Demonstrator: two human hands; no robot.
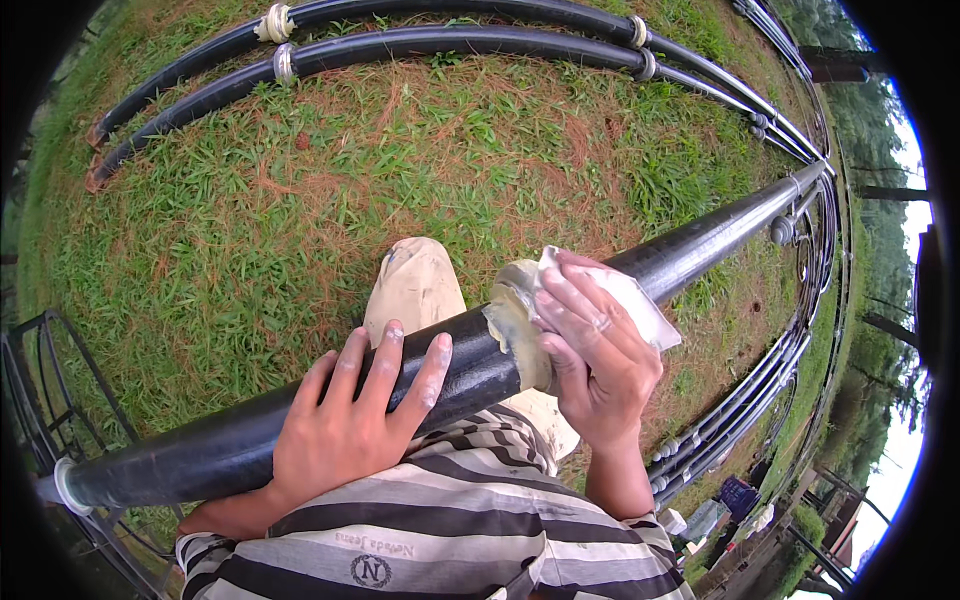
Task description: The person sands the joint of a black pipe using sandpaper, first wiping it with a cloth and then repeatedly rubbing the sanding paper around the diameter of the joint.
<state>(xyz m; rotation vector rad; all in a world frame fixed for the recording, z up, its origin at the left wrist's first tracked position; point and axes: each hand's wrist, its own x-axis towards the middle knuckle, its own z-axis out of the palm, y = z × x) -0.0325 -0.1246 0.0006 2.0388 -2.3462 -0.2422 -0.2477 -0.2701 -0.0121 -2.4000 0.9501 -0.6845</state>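
Note:
A long black metal pole point(210, 447) slants across in front of me, over my lap, from the lower left to the upper right. Around its middle sits a raised ring joint point(518, 330) smeared with cream-coloured filler. My left hand point(340, 430) lies on the pole left of the joint, fingers spread, with pale dust on the fingertips. At the joint's right side, my right hand point(605, 375) is closed on a folded white sheet of what looks like sandpaper point(645, 312), pressing it toward the ring. The hand hides part of the joint and the contact.
Two more black poles with ring joints point(460, 42) lie across the grass beyond me. A black metal stand point(60, 390) is under the pole's left end. Bundled poles point(740, 415) run along the right, and assorted items point(735, 497) sit at the lower right.

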